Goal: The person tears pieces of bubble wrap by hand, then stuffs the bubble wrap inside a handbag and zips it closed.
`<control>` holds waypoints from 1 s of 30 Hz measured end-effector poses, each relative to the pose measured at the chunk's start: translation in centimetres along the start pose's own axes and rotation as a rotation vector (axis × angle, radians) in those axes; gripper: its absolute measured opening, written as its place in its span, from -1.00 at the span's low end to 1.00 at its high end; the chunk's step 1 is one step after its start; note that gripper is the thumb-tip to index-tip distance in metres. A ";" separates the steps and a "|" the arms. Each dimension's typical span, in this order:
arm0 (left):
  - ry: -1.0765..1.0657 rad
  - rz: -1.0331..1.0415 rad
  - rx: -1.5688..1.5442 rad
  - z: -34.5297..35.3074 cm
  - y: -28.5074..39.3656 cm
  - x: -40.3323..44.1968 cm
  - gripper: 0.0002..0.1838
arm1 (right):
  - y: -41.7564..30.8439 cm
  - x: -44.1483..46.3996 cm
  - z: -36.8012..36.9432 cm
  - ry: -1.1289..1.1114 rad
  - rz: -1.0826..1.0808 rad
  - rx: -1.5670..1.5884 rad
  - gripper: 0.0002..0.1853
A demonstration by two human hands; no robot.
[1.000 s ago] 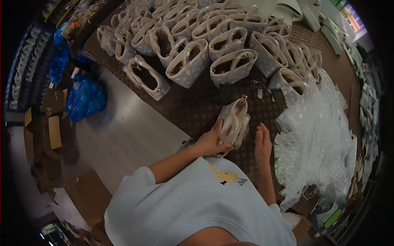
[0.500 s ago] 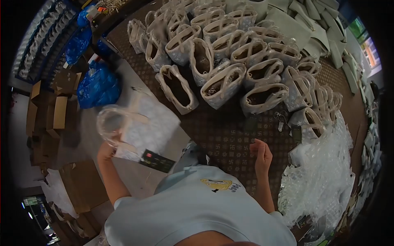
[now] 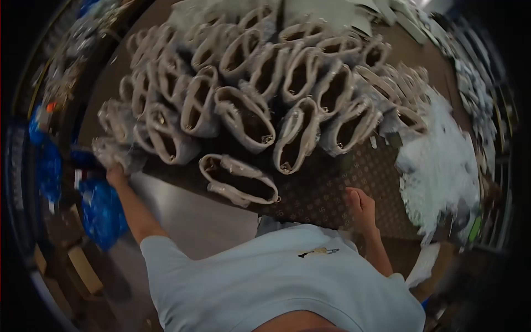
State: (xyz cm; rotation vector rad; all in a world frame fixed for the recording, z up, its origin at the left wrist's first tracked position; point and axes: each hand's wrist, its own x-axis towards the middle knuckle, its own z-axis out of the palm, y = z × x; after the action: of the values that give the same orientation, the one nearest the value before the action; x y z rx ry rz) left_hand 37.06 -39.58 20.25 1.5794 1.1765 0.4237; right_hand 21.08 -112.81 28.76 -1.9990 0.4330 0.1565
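At the left edge of the table, my left hand (image 3: 115, 175) is closed on a pale handbag (image 3: 120, 156) in clear plastic wrap. My arm reaches out far to the left, and the bag touches or nearly touches the crowd of others; blur hides the exact contact. My right hand (image 3: 362, 206) hovers over the front of the table with its fingers curled in, and nothing shows in it. Closest to my body stands a single handbag (image 3: 239, 180) with its brown opening facing up. Behind it, several more wrapped handbags (image 3: 246, 119) stand close together.
A heap of clear plastic wrapping (image 3: 440, 160) lies on the right of the brown patterned table (image 3: 310, 202). Pale flat pieces (image 3: 326, 15) are piled at the back. A blue plastic bag (image 3: 102, 210) and a cardboard box (image 3: 84, 270) are on the floor at left.
My left hand has carried the handbag from beside my body forward to the table's left edge. The view has turned left. My right hand stays curled near the table's front.
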 end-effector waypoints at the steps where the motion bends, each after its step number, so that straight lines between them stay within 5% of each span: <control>1: -0.061 0.018 -0.073 0.7 0.5 1.8 -0.45 | 0.2 -0.3 -0.2 0.090 0.036 0.016 -0.69; 3: -0.053 0.048 -0.283 1.5 -0.2 7.5 -0.44 | 1.0 -1.2 -0.3 0.113 0.009 -0.019 -0.71; 5: -0.390 -0.079 -0.274 1.1 -0.2 11.9 -0.41 | 1.0 -1.7 -0.6 0.182 0.060 -0.077 -0.71; 7: -0.243 -0.151 -0.295 3.3 2.0 7.3 -0.40 | 0.8 -1.9 -1.2 0.208 0.101 -0.142 -0.72; 9: -0.220 0.218 -0.039 2.9 -2.3 14.2 -0.39 | 0.4 -1.7 -2.3 0.184 0.140 -0.320 -0.74; 13: -0.202 0.323 -0.316 4.1 0.9 1.7 -0.42 | 0.9 0.4 -6.1 0.340 0.108 -0.332 -0.68; 15: 0.185 0.760 0.856 3.0 0.3 -1.3 -0.48 | 2.7 3.5 -8.5 0.466 -0.020 -0.325 -0.58; 17: 0.293 0.302 -0.368 3.6 -2.4 -4.4 -0.53 | 5.2 8.4 -11.1 0.552 -0.095 -0.247 -0.44; 20: 0.502 0.267 -0.311 3.0 -6.1 -18.1 -0.61 | 3.3 14.8 -15.3 0.492 0.118 0.131 -0.28; 25: 0.182 0.097 0.078 1.6 -16.7 -36.1 -0.73 | 8.2 21.7 -19.8 0.490 -0.020 -0.281 -0.47; 30: -0.618 0.504 0.044 10.3 -13.2 -57.7 -0.82 | 8.1 15.4 -17.9 0.382 -0.274 -0.647 -0.66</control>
State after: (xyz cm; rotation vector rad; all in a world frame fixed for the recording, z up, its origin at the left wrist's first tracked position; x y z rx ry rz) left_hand 12.92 -94.56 21.64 1.8597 0.3160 0.1980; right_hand 30.97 -135.51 25.53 -2.7168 0.3679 -0.3007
